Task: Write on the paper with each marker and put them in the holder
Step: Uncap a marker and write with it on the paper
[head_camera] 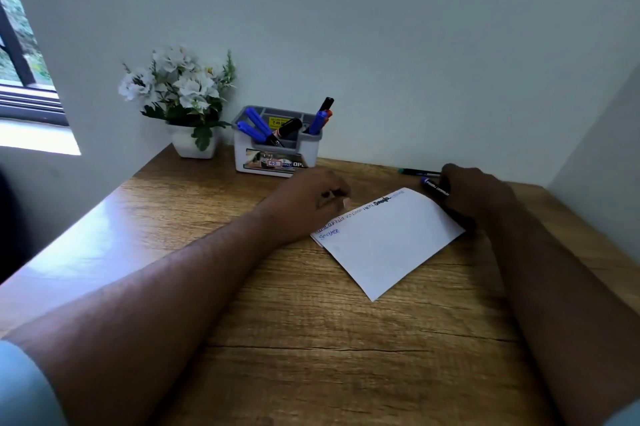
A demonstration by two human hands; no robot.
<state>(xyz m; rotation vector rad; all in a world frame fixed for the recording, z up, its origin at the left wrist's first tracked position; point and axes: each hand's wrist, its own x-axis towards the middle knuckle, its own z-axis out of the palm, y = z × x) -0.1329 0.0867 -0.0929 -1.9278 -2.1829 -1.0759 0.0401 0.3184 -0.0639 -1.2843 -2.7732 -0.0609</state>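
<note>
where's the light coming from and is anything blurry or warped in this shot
Head view: daylight enters from the window at left, leaving a bright glare on the desk's left edge; the right side is dimmer, and the right hand is dark. The writing on the paper is soft and hard to read. Wide-angle distortion stretches the forearms and bends the walls near the edges.

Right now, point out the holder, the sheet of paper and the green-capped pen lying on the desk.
holder (277, 152): head view, white front wall.
sheet of paper (388, 245): head view, blank middle.
green-capped pen (417, 171): head view, mid-barrel, beyond the right hand (479, 195).
</note>
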